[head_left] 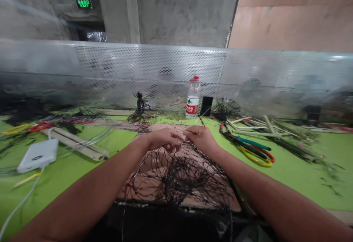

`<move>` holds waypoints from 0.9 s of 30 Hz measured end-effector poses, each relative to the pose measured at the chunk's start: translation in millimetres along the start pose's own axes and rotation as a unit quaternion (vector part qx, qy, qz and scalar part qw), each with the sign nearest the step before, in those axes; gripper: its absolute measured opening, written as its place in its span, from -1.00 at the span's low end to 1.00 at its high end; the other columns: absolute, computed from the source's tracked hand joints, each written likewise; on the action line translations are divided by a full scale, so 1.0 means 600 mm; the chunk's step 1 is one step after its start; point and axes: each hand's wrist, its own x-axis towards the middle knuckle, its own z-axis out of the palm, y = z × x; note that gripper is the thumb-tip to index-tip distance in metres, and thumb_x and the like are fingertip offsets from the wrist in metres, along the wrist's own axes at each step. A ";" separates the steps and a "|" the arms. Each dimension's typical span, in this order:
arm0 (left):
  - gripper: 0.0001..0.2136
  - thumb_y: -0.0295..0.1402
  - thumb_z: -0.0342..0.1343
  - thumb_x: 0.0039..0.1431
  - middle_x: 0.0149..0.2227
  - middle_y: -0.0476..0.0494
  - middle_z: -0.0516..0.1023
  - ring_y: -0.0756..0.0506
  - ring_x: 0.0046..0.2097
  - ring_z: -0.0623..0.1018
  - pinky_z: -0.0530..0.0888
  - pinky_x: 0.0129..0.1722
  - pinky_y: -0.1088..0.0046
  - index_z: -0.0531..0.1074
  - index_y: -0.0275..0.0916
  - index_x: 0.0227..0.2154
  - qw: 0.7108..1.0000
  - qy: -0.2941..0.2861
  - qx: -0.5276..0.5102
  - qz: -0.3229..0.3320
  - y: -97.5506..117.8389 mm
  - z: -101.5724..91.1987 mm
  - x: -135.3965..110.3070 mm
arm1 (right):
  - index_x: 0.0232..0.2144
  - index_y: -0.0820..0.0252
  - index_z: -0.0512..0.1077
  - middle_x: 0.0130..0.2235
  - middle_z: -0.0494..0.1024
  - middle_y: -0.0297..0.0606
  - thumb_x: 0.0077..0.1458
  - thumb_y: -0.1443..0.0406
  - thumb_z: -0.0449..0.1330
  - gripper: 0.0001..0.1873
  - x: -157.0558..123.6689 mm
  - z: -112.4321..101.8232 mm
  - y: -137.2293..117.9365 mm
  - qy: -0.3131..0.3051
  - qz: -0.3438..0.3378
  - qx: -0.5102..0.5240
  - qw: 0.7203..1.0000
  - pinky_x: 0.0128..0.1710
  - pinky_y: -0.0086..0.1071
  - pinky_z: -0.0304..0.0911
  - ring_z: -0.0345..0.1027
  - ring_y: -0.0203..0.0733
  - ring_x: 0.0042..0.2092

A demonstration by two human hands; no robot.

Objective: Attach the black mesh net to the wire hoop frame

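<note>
My left hand [162, 139] and my right hand [200, 139] meet above the middle of the work surface, fingertips almost touching. Both pinch thin strands at the top edge of a loose black wire mesh [176, 179]. This mesh spreads toward me over a tan wooden board [165, 128], with a dense tangle at its centre. The exact strands between my fingers are hidden by the hands.
A green mat [292, 172] holds several colour-handled pliers [248, 148] to the right and a white power bank [38, 155] with a cable to the left. A water bottle [192, 98] and a perforated metal panel [154, 65] stand beyond.
</note>
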 end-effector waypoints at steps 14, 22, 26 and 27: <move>-0.83 -0.37 0.05 -0.07 -0.65 0.06 0.21 0.08 -0.54 0.19 0.10 -0.54 0.57 0.44 -0.37 -0.61 0.949 0.134 0.261 0.118 0.006 0.019 0.008 | -0.33 0.18 0.50 -0.34 0.50 -0.27 0.00 0.34 0.16 -0.85 0.002 -0.011 0.006 -0.070 -0.048 0.047 0.995 -0.30 -0.44 0.22 0.33 -0.30 -0.31; -0.82 -0.33 0.04 -0.05 -0.61 0.04 0.28 0.07 -0.52 0.23 0.14 -0.51 0.58 0.44 -0.35 -0.56 0.963 0.098 0.225 0.111 0.002 0.010 0.009 | -0.27 0.19 0.48 -0.32 0.50 -0.21 0.03 0.32 0.16 -0.82 0.003 -0.030 0.041 -0.093 -0.149 -0.035 0.984 -0.23 -0.36 0.26 0.34 -0.26 -0.27; -0.76 -0.24 0.07 -0.06 -0.66 0.07 0.18 0.09 -0.55 0.15 0.06 -0.56 0.57 0.39 -0.36 -0.63 0.966 0.106 0.217 0.097 -0.001 0.010 0.011 | -0.16 0.15 0.45 -0.26 0.50 -0.21 0.05 0.34 0.14 -0.75 -0.001 -0.028 0.035 -0.126 -0.198 -0.061 0.970 -0.16 -0.31 0.24 0.32 -0.24 -0.20; -0.74 -0.22 0.08 -0.07 -0.66 0.08 0.16 0.09 -0.56 0.14 0.05 -0.56 0.57 0.39 -0.36 -0.63 0.966 0.109 0.215 0.092 -0.001 0.010 0.011 | -0.14 0.13 0.43 -0.25 0.50 -0.21 0.05 0.34 0.14 -0.73 -0.002 -0.029 0.032 -0.137 -0.204 -0.063 0.967 -0.15 -0.32 0.24 0.33 -0.23 -0.20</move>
